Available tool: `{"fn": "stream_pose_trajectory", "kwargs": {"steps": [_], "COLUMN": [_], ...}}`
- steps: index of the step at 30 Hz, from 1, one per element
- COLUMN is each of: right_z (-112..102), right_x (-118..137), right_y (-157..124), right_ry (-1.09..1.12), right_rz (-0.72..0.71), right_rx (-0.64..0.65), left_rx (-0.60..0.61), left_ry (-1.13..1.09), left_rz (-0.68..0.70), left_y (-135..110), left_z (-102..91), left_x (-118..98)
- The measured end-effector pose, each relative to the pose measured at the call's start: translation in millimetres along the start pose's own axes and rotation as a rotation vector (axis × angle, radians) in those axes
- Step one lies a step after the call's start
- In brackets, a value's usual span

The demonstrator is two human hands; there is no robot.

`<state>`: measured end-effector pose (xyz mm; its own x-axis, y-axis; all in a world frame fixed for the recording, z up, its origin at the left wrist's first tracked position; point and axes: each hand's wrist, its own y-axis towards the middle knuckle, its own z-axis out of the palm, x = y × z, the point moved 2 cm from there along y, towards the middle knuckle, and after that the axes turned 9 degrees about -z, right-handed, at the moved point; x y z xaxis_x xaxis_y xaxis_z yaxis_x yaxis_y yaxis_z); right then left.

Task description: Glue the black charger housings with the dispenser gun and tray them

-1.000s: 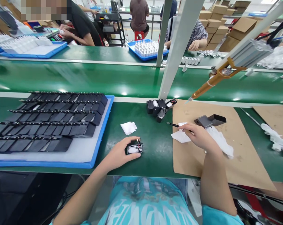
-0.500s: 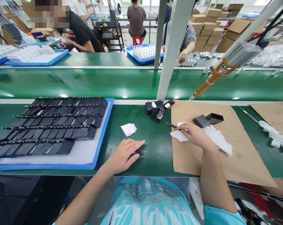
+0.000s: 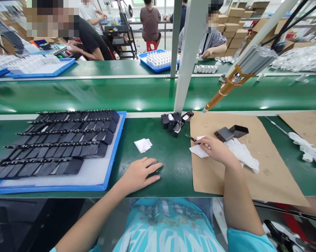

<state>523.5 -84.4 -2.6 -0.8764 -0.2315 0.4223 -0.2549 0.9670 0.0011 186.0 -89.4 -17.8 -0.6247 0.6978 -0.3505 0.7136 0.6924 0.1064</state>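
Note:
My left hand [image 3: 139, 174] lies on the green bench with its fingers curled over a small black part [image 3: 155, 164], of which only a sliver shows. My right hand [image 3: 216, 149] rests on a brown cardboard sheet [image 3: 226, 182] and pinches dark tweezers [image 3: 191, 138], whose tips point left over a white paper scrap [image 3: 196, 151]. A white cloth [image 3: 243, 154] lies just right of that hand. A cluster of black parts [image 3: 175, 121] sits beyond, at the foot of a metal post.
A blue tray [image 3: 109, 164] with rows of black parts fills the left of the bench. A folded white tissue [image 3: 143, 145] lies between tray and hands. A hanging gold-tipped tool [image 3: 221, 93] points down at the cardboard. A dark metal fixture [image 3: 230, 132] stands beyond the right hand. Other people work across the conveyor belt [image 3: 95, 92].
My left hand has closed over the small black part, which showed a white inside a second ago and is now almost hidden. The right hand has stayed put with the tweezers.

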Motion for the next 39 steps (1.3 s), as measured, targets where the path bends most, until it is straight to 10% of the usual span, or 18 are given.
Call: {"fn": "stream_pose_trajectory", "kwargs": {"steps": [6, 11, 16, 20, 25, 29, 34, 39], "right_z": [1, 2, 4, 8, 10, 11, 8, 3], "right_x": [-1, -4, -8, -13, -24, -24, 8, 57], "right_y": [1, 5, 6, 7, 8, 8, 15, 49], "right_ry": [-0.017, -0.011, 0.029, 0.067, 0.059, 0.035, 0.076, 0.047], "right_rz": [-0.005, -0.026, -0.017, -0.010, 0.005, 0.011, -0.104, -0.278], "right_rx": [-0.004, -0.004, -0.023, 0.004, -0.005, -0.074, -0.321, -0.263], "left_rx": [0.076, -0.071, -0.148, -0.347, -0.654, -0.675, -0.636, -0.700], "left_ry": [-0.154, -0.999, -1.460, -1.159, -0.152, 0.463, 0.630, 0.638], "left_rz": [-0.149, -0.605, -0.713, -0.741, -0.811, -0.810, -0.860, -0.903], "left_y": [-2, -11, -23, -45, -94, -125, -135, -138], "left_z": [0.5, 5.6, 4.7, -12.7, -56.7, -79.8, -78.9, -73.4], "left_x": [4, 10, 7, 16, 46, 76, 110, 123]}}
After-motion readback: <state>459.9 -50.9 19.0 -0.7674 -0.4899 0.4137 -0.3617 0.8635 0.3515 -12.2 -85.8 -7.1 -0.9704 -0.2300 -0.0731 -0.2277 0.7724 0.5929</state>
